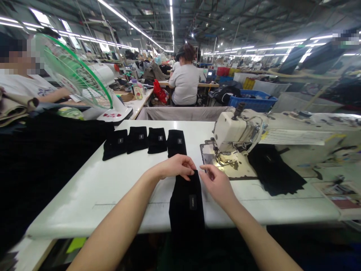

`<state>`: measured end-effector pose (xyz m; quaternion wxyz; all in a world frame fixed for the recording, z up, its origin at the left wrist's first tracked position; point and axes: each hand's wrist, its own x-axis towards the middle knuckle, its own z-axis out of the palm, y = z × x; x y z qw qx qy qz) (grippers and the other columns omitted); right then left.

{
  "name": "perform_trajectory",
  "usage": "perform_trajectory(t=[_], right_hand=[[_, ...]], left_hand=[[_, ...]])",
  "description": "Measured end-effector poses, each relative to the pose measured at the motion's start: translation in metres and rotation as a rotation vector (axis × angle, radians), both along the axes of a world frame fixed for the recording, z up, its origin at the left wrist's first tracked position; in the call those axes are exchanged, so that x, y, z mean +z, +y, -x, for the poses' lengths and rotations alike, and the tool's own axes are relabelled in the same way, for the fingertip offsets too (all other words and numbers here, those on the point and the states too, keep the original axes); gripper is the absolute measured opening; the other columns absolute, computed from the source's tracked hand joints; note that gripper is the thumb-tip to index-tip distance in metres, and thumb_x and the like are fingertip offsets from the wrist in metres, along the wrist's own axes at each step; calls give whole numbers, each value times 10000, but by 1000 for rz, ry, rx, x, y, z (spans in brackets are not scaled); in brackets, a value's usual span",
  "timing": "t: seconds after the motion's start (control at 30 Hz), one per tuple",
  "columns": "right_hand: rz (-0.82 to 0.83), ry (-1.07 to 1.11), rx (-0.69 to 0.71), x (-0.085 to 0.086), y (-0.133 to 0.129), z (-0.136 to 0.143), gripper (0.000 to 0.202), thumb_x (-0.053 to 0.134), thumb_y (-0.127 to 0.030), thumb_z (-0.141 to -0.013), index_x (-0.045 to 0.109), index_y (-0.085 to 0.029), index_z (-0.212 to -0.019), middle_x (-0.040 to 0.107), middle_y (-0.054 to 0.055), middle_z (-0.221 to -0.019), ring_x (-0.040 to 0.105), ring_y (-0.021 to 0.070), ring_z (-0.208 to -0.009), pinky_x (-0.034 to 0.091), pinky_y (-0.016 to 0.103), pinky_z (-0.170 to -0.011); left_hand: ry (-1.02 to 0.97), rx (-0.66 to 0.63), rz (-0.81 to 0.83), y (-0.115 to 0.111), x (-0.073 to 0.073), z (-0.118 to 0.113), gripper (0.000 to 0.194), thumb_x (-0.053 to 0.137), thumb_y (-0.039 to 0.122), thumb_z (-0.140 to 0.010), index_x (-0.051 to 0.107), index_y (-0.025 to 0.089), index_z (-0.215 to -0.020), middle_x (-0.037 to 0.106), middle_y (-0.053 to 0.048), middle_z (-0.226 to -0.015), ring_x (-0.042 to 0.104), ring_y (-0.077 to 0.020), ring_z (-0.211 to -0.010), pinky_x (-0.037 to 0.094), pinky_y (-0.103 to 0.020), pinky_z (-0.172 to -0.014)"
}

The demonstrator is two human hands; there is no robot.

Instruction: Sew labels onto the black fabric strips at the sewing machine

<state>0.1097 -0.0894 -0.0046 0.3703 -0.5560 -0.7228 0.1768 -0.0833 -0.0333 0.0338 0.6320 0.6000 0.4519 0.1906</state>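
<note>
A black fabric piece [182, 207] with a small dark label [192, 202] lies over the front edge of the white sewing table. My left hand [180, 166] is closed on its top edge, thumb and fingers pinching the cloth near the upper right corner. Beside that corner, my right hand [217, 184] has its fingers loosely curled, with a gap between thumb and forefinger and nothing visible in them. Several black labelled pieces lie in a row behind, the nearest piece [176, 145] just beyond my left hand.
To the right stands a sewing machine [228, 131], with more black fabric [275, 169] under its arm. A large black cloth heap [56, 158] and a green-rimmed fan [79, 71] are at left. Ahead sits a co-worker [185, 84] near a blue crate [254, 99].
</note>
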Motion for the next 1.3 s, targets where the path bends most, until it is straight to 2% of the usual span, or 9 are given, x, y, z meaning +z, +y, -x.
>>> perform_trajectory(t=[0.13, 0.23, 0.43, 0.53, 0.77, 0.97, 1.07, 1.17, 1.3], right_hand=[[66, 73, 17, 0, 2, 5, 345, 473, -397, -954, 646, -194, -734, 605, -22, -599, 573, 147, -560, 442, 229, -523], [61, 68, -24, -3, 1, 4, 332, 466, -392, -963, 618, -205, -734, 633, -20, -638, 588, 148, -597, 420, 226, -543], [-6, -89, -187, -9, -18, -35, 331, 434, -397, -1007, 636, -226, -811, 712, 33, -753, 641, 191, -648, 363, 263, -582], [-60, -172, -274, -14, -28, -60, 302, 457, -377, -993, 637, -216, -812, 704, 53, -740, 635, 205, -623, 335, 279, -583], [-172, -258, -268, -23, -37, -74, 299, 432, -278, -997, 625, -209, -780, 693, 41, -722, 644, 187, -634, 337, 281, -594], [-232, -179, -277, -21, -36, -77, 240, 472, -240, -985, 637, -208, -814, 709, 22, -767, 665, 171, -674, 372, 260, -619], [-261, -102, -338, -19, -35, -84, 252, 479, -284, -999, 647, -208, -826, 716, 19, -773, 665, 163, -666, 392, 253, -624], [-295, -37, -391, -14, -40, -98, 306, 472, -363, -1014, 658, -208, -827, 719, 15, -763, 663, 158, -651, 411, 251, -625], [-335, 26, -495, -1, -58, -127, 339, 477, -446, -1014, 679, -205, -888, 733, 23, -803, 681, 172, -689, 436, 256, -650]], left_hand=[[-20, -43, -69, -2, 1, -6, 155, 734, 219, -728, 648, 139, -830, 654, 19, -723, 633, -113, -657, 565, -260, -661], [56, -24, -205, 2, -3, -6, 150, 690, 281, -772, 632, 154, -827, 624, 20, -700, 602, -126, -654, 547, -261, -630], [429, 242, -797, 15, -15, -8, 102, 621, 216, -816, 672, 173, -893, 668, -55, -945, 634, -204, -870, 542, -357, -846], [514, 224, -987, 13, -12, -32, 159, 575, 241, -898, 699, 173, -971, 646, -78, -1042, 635, -217, -927, 524, -368, -886], [698, 82, -886, 16, -15, -110, 116, 593, 192, -900, 692, 137, -876, 640, -106, -959, 632, -242, -942, 505, -341, -842], [710, 4, -919, 17, -16, -110, 201, 490, 111, -926, 625, 141, -780, 627, -104, -889, 620, -221, -857, 489, -328, -788], [674, -57, -926, -2, -10, -107, 196, 503, 99, -902, 610, 152, -747, 628, -79, -859, 610, -204, -836, 490, -313, -776], [502, -198, -868, -43, -9, -118, 173, 537, 82, -864, 623, 159, -734, 636, -44, -815, 613, -185, -828, 492, -282, -782], [292, -391, -767, -117, -34, -157, 173, 526, 110, -904, 691, 161, -900, 660, -79, -953, 633, -181, -829, 506, -254, -736]])
